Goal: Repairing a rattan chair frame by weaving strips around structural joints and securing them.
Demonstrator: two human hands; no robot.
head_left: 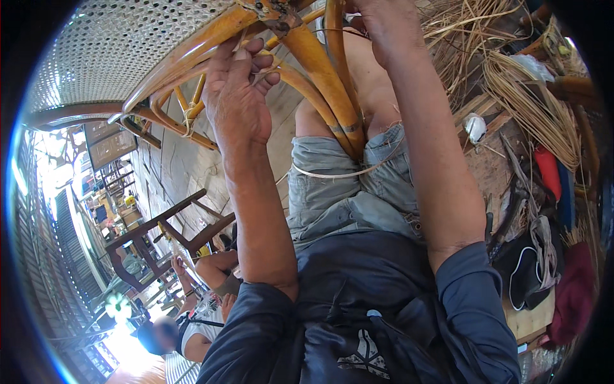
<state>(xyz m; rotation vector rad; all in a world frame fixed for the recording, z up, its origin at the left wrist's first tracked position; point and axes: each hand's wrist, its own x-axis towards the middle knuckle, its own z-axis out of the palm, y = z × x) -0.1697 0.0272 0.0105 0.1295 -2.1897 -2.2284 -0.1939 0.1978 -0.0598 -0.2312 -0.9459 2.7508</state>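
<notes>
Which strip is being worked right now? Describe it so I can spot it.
Start at the orange rattan chair frame held between the knees. A pale flat cane strip drapes across the grey shorts at its base. Unlike the bundled canes on the right, it lies single and loose.

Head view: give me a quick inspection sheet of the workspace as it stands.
Surface: wooden plank floor; no workbench seen.
Job's things: rattan chair frame with woven cane seat, propped against the lap; a thin cane strip lies over the shorts.
Clutter: bundles of loose cane strips, cloths and bags at right.
Hands: left hand grips a curved rail; right hand grips near the top joint.
Cables: nothing seen.
Surroundings: dark wooden chair frame, another seated person at lower left.
</notes>
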